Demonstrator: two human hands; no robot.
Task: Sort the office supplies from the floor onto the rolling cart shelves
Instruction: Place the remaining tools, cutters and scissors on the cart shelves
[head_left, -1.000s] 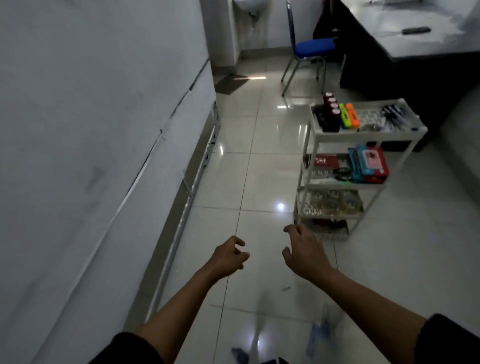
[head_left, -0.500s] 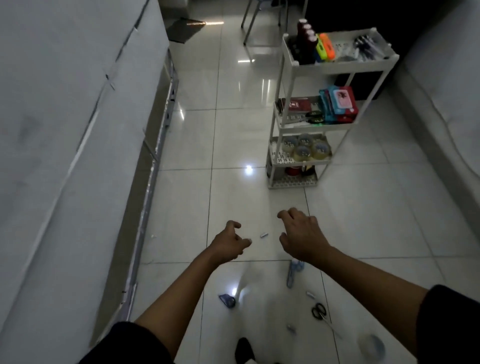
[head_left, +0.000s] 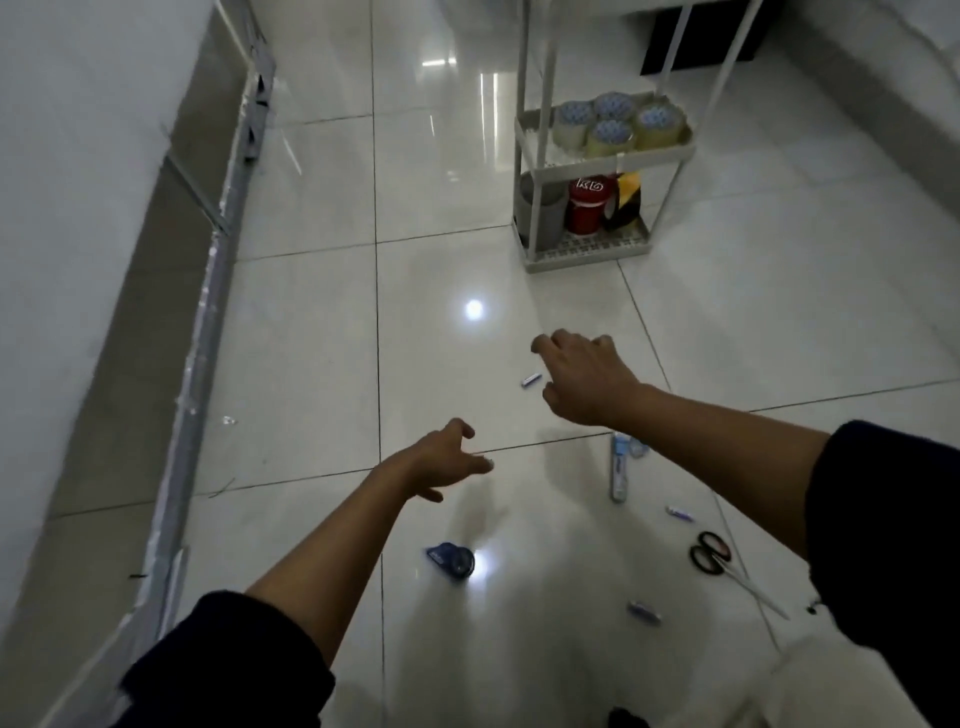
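Both your hands hang open and empty above the scattered supplies.
Head view: your right hand (head_left: 582, 379), fingers loosely spread, is just beside the small white-and-blue tube (head_left: 531, 380), which lies on the floor tile (head_left: 311, 338) at its thumb side, long axis running lower-left to upper-right, toward the rolling cart (head_left: 587, 254). Your left hand (head_left: 441, 460), fingers also spread, is farther from it and nearer the blue correction-tape dispenser (head_left: 451, 559).

A: Floor (head_left: 311, 322), glossy tile. On it?
B: Near: tape dispenser (head_left: 451, 560), scissors (head_left: 710, 553), tube (head_left: 619, 470), small sticks (head_left: 531, 380). Far right: cart (head_left: 535, 260); tape rolls (head_left: 613, 124) on one shelf.
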